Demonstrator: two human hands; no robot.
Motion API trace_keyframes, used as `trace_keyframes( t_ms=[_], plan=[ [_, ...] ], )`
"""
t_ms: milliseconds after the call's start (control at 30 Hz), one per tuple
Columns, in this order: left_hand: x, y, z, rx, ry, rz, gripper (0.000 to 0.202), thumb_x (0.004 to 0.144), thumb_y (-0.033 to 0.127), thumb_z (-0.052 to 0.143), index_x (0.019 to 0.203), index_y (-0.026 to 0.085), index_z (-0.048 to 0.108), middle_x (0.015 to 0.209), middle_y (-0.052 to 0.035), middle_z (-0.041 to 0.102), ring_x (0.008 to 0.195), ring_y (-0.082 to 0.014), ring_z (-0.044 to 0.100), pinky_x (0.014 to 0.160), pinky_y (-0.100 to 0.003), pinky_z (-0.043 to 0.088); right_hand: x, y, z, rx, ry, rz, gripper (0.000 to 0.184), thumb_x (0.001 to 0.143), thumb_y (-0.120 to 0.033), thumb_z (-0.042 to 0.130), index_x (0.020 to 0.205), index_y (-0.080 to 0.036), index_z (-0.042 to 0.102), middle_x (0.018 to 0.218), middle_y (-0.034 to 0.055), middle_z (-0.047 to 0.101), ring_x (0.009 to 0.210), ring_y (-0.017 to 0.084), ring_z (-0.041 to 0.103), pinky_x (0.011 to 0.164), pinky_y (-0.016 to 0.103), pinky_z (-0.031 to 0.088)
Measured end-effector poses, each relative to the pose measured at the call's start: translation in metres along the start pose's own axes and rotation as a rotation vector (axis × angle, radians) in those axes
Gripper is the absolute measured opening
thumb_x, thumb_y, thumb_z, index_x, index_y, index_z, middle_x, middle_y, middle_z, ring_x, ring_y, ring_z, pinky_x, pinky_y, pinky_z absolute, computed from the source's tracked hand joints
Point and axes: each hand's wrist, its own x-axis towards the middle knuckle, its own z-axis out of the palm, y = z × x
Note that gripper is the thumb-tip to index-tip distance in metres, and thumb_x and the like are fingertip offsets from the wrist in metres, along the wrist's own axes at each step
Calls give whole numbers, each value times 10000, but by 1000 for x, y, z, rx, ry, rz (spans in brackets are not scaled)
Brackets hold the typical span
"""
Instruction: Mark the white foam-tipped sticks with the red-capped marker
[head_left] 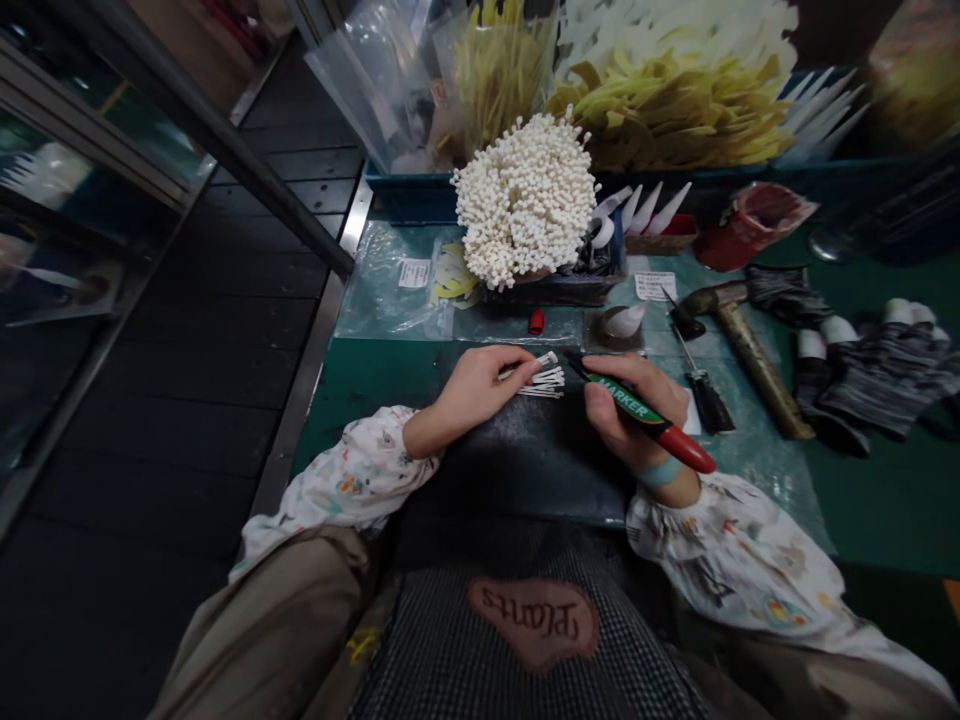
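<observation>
My left hand [480,390] is closed in a pinch on a small white piece [547,359] with a dark mark near its end; its kind is too small to make out. Under and beside those fingers lie several thin white sticks with rounded tips [551,380]. In my right hand [637,400] is a marker [645,415] with a green and black label and a red end, its dark tip pointing at the white piece. A red marker cap [536,321] stands on the bench beyond my left hand.
A big bundle of white round-tipped sticks [525,200] stands in a dark box ahead. Behind it, a blue tray [412,195] holds yellow and white pieces. To the right are a hammer [757,360], a screwdriver [709,395], grey gloves [885,370] and a red container [739,235].
</observation>
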Motion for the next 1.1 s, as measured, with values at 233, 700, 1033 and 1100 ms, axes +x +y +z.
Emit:
trace_keyframes(
  t_ms=[233,700,1033,1100],
  plan=[
    [-4,-15,12,584,-59,205,347,1049,358,519,1261,154,703,1143,-103,763,1036,-240,712,897,-349,560,4,1,-1,-9,73,76,163,928,-229,645,1082,-222,699,884,17,740,768,162,696,712,295,561],
    [42,-35,-45,95,195,-198,102,884,231,735,941,165,788,911,-56,773,838,-208,685,818,-314,506,4,-2,-2,5,59,48,148,928,-226,628,1060,-221,696,857,17,738,736,169,705,661,287,571],
    [142,-62,-92,-686,535,-307,376,789,133,768,1157,135,692,1061,-102,744,788,-130,663,705,-226,496,2,-2,2,41,30,-33,151,925,-190,608,1048,-231,685,855,28,754,720,191,738,618,292,598],
    [154,-61,-91,-754,492,-292,350,746,136,802,1089,127,731,992,-98,765,782,-148,671,714,-242,504,2,-1,3,56,27,-29,147,929,-195,606,1045,-232,688,867,30,760,728,195,744,623,295,604]
  ],
)
